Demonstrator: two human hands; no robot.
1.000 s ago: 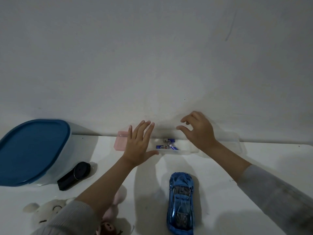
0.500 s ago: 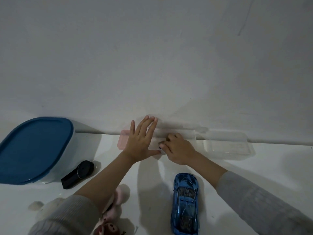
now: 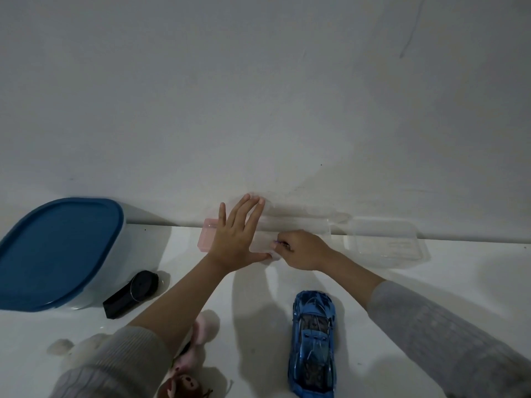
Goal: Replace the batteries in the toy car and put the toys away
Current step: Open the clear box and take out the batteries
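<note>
Left hand (image 3: 234,239) flat, fingers spread, pinning clear box (image 3: 258,245) at far counter (image 3: 431,282) edge. Right hand (image 3: 304,249) fingers pinch something small inside; unclear what. Toy car (image 3: 313,343) near. Risk: battery slips, rolls off.

Your left sleeve (image 3: 115,366) is pale ribbed knit; your right sleeve (image 3: 448,340) is grey cable knit (both pushed up, forearms bare), either side of the blue toy car (image 3: 313,346).

Two hands (image 3: 235,239), one blue toy car (image 3: 312,346), one blue-lidded tub (image 3: 57,251), one black remote (image 3: 130,294), two plush toys (image 3: 86,349)
</note>
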